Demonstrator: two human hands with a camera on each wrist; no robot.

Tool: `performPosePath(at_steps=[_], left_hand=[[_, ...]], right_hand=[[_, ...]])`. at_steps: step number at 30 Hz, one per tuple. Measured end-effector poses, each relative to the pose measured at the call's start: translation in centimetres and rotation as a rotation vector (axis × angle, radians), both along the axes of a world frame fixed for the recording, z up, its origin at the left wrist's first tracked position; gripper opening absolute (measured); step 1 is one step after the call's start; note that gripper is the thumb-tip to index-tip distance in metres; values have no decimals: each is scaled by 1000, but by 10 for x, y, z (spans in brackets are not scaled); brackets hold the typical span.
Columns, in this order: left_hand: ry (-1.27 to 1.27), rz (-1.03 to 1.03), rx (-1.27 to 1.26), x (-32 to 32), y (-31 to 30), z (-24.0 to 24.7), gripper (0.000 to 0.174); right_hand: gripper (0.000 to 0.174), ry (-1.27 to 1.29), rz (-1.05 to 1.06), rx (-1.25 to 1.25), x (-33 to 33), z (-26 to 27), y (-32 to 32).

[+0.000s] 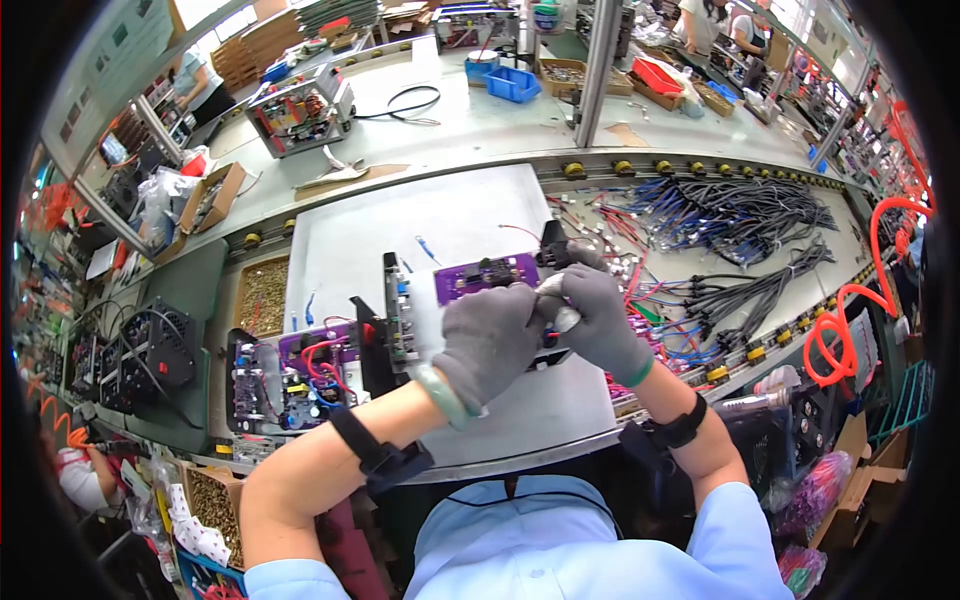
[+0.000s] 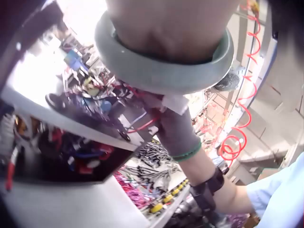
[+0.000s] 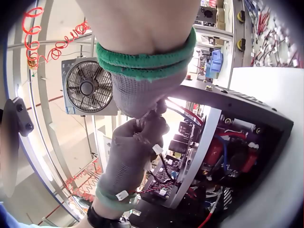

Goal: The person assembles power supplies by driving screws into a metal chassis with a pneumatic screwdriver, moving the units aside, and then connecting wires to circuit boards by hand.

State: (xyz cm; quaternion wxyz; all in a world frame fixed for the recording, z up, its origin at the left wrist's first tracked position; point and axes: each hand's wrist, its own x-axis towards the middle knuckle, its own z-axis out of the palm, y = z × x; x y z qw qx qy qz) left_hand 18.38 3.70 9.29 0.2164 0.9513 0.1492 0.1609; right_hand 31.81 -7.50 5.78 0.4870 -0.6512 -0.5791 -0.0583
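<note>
Both hands wear grey gloves and meet fingertip to fingertip over an open electronic unit with a purple circuit board (image 1: 462,284). My left hand (image 1: 487,332) has its fingers curled over the board's near edge; what they hold is hidden, so I cannot tell. Opposite it, my right hand (image 1: 607,318) pinches at the ends of red and blue wires (image 3: 183,110), which run from its fingertips into the unit's metal frame (image 3: 194,164). A white connector (image 3: 157,149) on a dark wire hangs beside the left fingers.
Left of the hands stands another open unit with red wires (image 1: 322,358). Bundles of black cables (image 1: 745,220) lie at the right. A white board (image 1: 370,225) carries the work; a parts tray (image 1: 263,295) sits left of it. A coiled red hose (image 1: 830,345) hangs at far right.
</note>
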Motion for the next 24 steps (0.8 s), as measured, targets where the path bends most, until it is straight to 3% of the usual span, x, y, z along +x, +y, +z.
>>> performPosePath(at_steps=[5,7,9,11,12,13,15,16,19,24], left_hand=[[221,6,-168,-11,19,25,23],[-54,-27,185,-26,39,34,32],[-16,88,437,-40,68,35,48],[27,196,375,-53,83,25,56],[190,276,254,-56,86,18,59],[187,276,251,-59,84,12,59],[73,303,275,-62,83,1,60],[-13,298,272,-63,90,-5,67],[-19,286,21,-69,98,-14,62],[24,254,70,-66,92,-7,51]], right_hand=[[5,-283,-3,-202,8,18,9],[8,-493,49,-235,11,26,23],[9,-632,25,-344,10,30,34],[8,-682,140,-606,8,39,41],[5,-674,192,-598,12,34,44],[5,-677,192,-601,13,31,44],[2,-603,116,-466,14,25,38],[10,-614,117,-481,13,28,34],[9,-622,141,-478,14,24,35],[3,-678,220,-704,14,28,47]])
